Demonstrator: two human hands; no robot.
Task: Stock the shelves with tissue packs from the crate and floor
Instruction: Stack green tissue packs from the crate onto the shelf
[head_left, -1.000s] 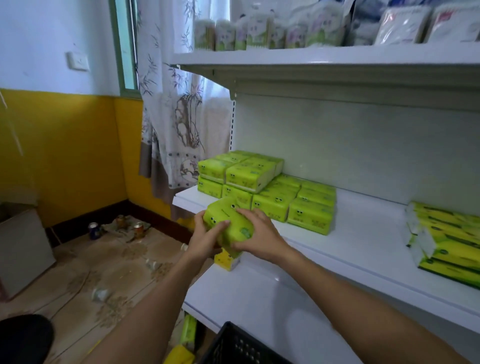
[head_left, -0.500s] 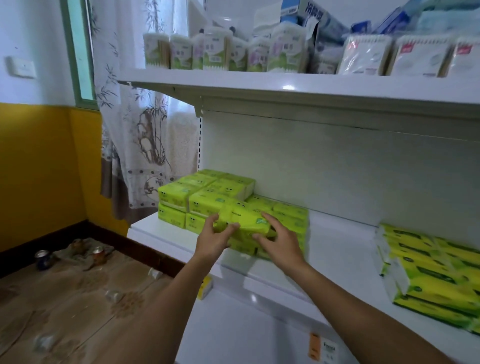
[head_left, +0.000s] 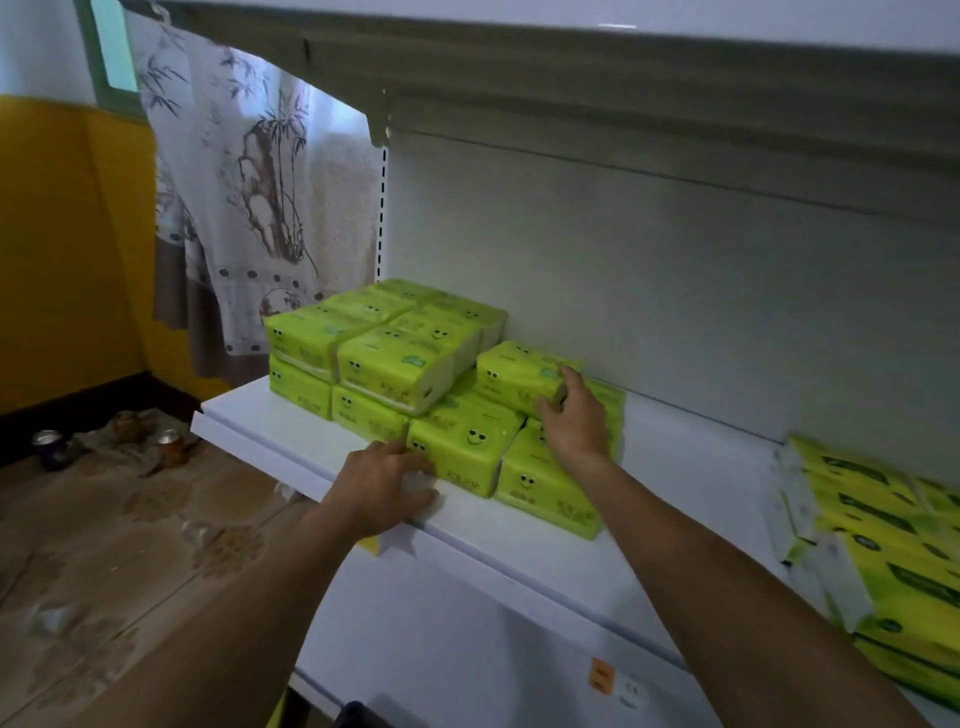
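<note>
Tissue pack (head_left: 511, 375), lime green with cartoon eyes, sits on top of the single-layer packs at the right of the green block on the shelf (head_left: 270, 431). The right hand (head_left: 571, 421) reaches forward with the arm nearly straight, its grip closed over the pack's right end, fingers curled across the top edge. The left hand (head_left: 382, 480) lies palm down on the shelf's front lip, its grip released, straight fingers touching the front left corner of a lower pack (head_left: 465, 447) directly beneath and in front of the held one. Just left of both stands a two-layer stack (head_left: 363, 353) of the same green packs, touching the lower row. Well apart, at the right end of the shelf, lie yellow-green packs (head_left: 883, 545) of another design. An upper shelf (head_left: 623, 78) overhangs, and a lower shelf (head_left: 467, 649) with an orange tag (head_left: 601, 674) shows below. To the left hang a bamboo-print curtain (head_left: 249, 182) and a yellow wall (head_left: 67, 249); two cans (head_left: 49, 447) stand on the worn wooden floor (head_left: 130, 545).
</note>
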